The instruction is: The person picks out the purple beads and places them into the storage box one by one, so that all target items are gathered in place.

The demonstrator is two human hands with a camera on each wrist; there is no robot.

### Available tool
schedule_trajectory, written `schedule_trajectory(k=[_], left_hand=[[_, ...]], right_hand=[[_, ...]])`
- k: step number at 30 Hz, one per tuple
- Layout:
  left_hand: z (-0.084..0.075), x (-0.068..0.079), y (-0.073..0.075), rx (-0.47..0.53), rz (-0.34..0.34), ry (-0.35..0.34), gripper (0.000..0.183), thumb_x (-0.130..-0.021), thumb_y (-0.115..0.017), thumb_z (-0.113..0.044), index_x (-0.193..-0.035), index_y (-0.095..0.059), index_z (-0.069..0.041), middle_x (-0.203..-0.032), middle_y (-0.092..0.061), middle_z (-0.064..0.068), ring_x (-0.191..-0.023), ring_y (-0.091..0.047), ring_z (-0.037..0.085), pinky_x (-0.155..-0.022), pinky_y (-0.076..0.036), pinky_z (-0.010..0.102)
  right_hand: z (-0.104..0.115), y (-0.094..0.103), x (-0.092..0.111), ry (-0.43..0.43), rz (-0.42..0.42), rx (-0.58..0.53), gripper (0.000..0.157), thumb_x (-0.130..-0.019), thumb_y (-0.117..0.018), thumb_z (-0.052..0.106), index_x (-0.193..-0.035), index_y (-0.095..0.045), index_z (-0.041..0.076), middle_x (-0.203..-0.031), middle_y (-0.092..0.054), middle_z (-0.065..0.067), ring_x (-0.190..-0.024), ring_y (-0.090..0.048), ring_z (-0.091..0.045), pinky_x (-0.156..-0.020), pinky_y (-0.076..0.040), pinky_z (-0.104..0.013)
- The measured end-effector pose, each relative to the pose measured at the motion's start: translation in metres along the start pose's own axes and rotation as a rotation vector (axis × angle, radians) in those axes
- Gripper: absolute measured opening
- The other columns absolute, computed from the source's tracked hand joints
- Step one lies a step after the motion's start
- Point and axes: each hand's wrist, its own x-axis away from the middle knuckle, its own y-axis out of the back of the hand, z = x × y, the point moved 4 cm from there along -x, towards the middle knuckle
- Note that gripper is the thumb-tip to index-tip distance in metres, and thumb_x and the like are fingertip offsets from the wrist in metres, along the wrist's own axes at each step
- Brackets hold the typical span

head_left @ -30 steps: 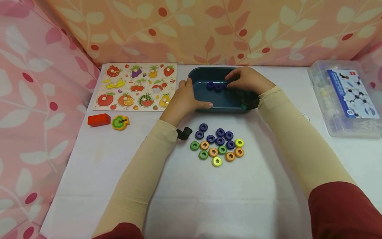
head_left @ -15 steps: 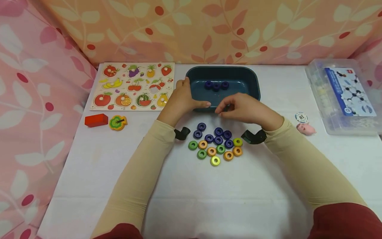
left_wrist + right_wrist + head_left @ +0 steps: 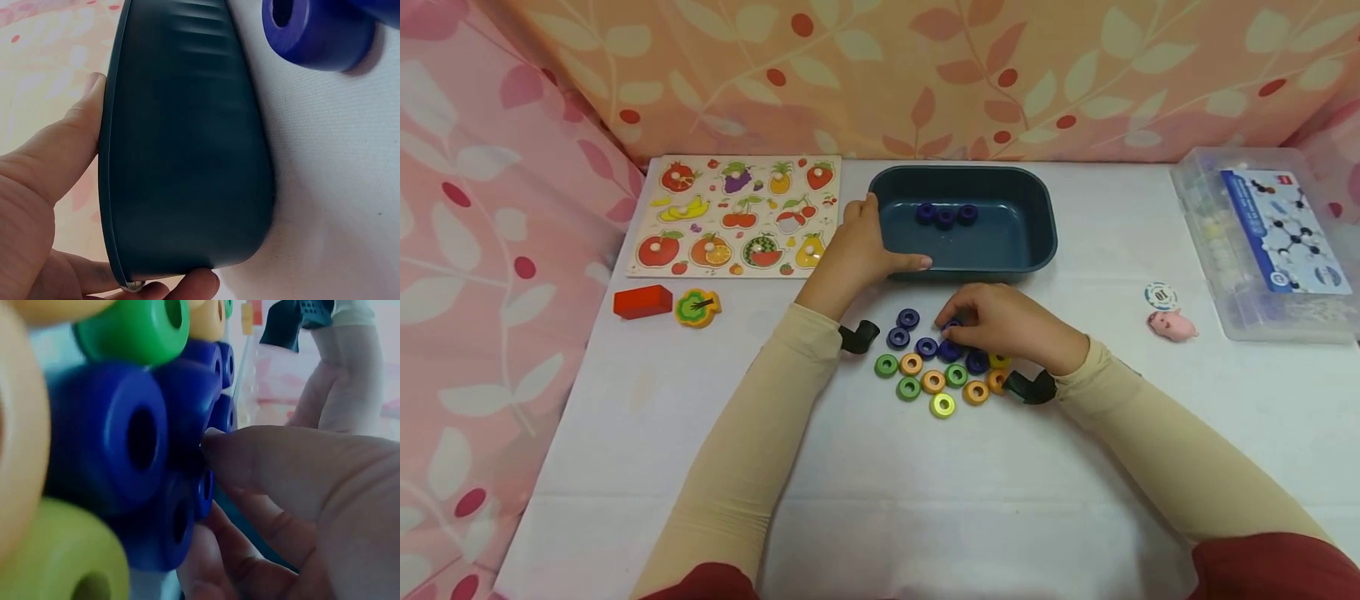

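Observation:
At the left end of a dark teal plastic tray [image 3: 1000, 250], my left hand [image 3: 859, 250] grips it. In the left wrist view the thumb lies along the tray's rim [image 3: 107, 181] and fingers curl at its corner. Three dark blue ring beads [image 3: 945, 218] lie inside. My right hand [image 3: 1011, 323] is over loose beads in front of the tray, its thumb and fingers pinching a dark blue ring bead [image 3: 205, 494]. More blue beads [image 3: 898, 337] lie around it, with green beads [image 3: 908, 388], orange beads [image 3: 933, 382] and yellow beads [image 3: 942, 406] nearer me.
A fruit puzzle board [image 3: 700, 218] lies left of the tray. Before it are a red block [image 3: 643, 302] and a tree-shaped piece [image 3: 697, 307]. To the right are a round chip [image 3: 1161, 296], a pink pig figure [image 3: 1172, 325] and a clear plastic case [image 3: 1240, 308].
My right hand has come out of the tray and back toward me to the loose beads, leaving three blue beads inside. My left hand stays on the tray.

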Motion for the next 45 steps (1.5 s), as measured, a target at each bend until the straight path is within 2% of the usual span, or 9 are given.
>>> schedule_trajectory(k=[10,14,20,23,27,29,35,41,45], left_hand=[[0.0,0.0,0.0,-0.001,-0.004,-0.001,0.132,-0.072,-0.081,-0.064,-0.162,-0.002,-0.009,-0.166,-0.015,0.016,-0.147,-0.033,0.032,-0.119,-0.033,0.045],[0.0,-0.001,0.0,0.004,-0.001,-0.001,0.132,-0.072,-0.081,-0.064,-0.162,-0.003,-0.009,-0.166,-0.015,0.016,-0.147,-0.033,0.032,-0.119,-0.034,0.046],[-0.002,0.0,0.002,-0.002,-0.006,-0.005,0.132,-0.072,-0.08,-0.065,-0.162,-0.002,-0.009,-0.166,-0.015,0.016,-0.146,-0.034,0.033,-0.119,-0.034,0.045],[-0.002,0.001,0.002,0.004,-0.006,-0.008,0.132,-0.072,-0.081,-0.065,-0.162,-0.003,-0.008,-0.165,-0.015,0.017,-0.147,-0.034,0.032,-0.119,-0.033,0.045],[-0.002,0.002,0.001,0.009,-0.001,-0.008,0.132,-0.071,-0.081,-0.065,-0.162,-0.004,-0.008,-0.165,-0.016,0.017,-0.147,-0.033,0.032,-0.12,-0.033,0.045],[-0.001,0.002,0.0,0.011,-0.001,-0.004,0.132,-0.071,-0.081,-0.064,-0.162,-0.004,-0.008,-0.165,-0.016,0.017,-0.147,-0.033,0.032,-0.12,-0.033,0.045],[-0.001,0.003,-0.003,0.034,0.009,-0.007,0.131,-0.072,-0.082,-0.063,-0.162,-0.004,-0.009,-0.165,-0.016,0.016,-0.148,-0.032,0.031,-0.12,-0.032,0.046],[-0.001,0.003,-0.001,0.028,0.006,-0.008,0.131,-0.072,-0.082,-0.063,-0.162,-0.003,-0.009,-0.165,-0.016,0.016,-0.148,-0.032,0.032,-0.12,-0.032,0.046],[0.0,0.003,0.0,0.024,0.008,-0.002,0.132,-0.071,-0.081,-0.064,-0.162,-0.002,-0.009,-0.165,-0.015,0.016,-0.148,-0.032,0.032,-0.12,-0.032,0.046]], right_hand=[[-0.001,0.004,-0.002,0.015,-0.043,0.044,0.017,-0.089,-0.074,0.021,-0.106,-0.077,0.019,-0.104,-0.069,0.0,-0.079,-0.056,-0.015,-0.071,-0.047,-0.031],[0.007,0.015,0.005,0.018,-0.044,0.028,0.018,-0.09,-0.074,0.023,-0.107,-0.077,0.019,-0.104,-0.068,0.001,-0.076,-0.057,-0.014,-0.069,-0.049,-0.03],[0.015,0.07,0.009,-0.039,-0.178,-0.008,0.02,-0.091,-0.074,0.026,-0.109,-0.075,0.018,-0.09,-0.066,-0.004,-0.069,-0.055,-0.019,-0.061,-0.046,-0.033],[0.001,0.101,-0.006,-0.133,-0.225,0.007,0.026,-0.093,-0.071,0.032,-0.115,-0.074,0.018,-0.083,-0.065,-0.008,-0.069,-0.054,-0.023,-0.06,-0.045,-0.035],[-0.025,0.124,-0.035,-0.213,-0.21,-0.001,0.034,-0.095,-0.067,0.036,-0.12,-0.072,0.015,-0.09,-0.07,-0.01,-0.085,-0.06,-0.024,-0.074,-0.045,-0.035],[-0.037,0.128,-0.05,-0.227,-0.195,-0.025,0.034,-0.095,-0.067,0.036,-0.12,-0.072,0.013,-0.092,-0.073,-0.005,-0.09,-0.064,-0.022,-0.079,-0.045,-0.032],[-0.061,0.123,-0.073,-0.265,-0.136,-0.067,0.034,-0.094,-0.068,0.033,-0.118,-0.072,0.009,-0.084,-0.073,-0.001,-0.078,-0.065,-0.013,-0.076,-0.046,-0.027],[-0.063,0.122,-0.07,-0.258,-0.145,-0.066,0.039,-0.094,-0.068,0.035,-0.123,-0.068,0.009,-0.098,-0.073,-0.009,-0.082,-0.068,-0.015,-0.079,-0.048,-0.027],[-0.056,0.121,-0.055,-0.25,-0.16,-0.095,0.043,-0.094,-0.068,0.041,-0.127,-0.067,0.013,-0.106,-0.072,-0.01,-0.089,-0.068,-0.017,-0.082,-0.048,-0.028]])
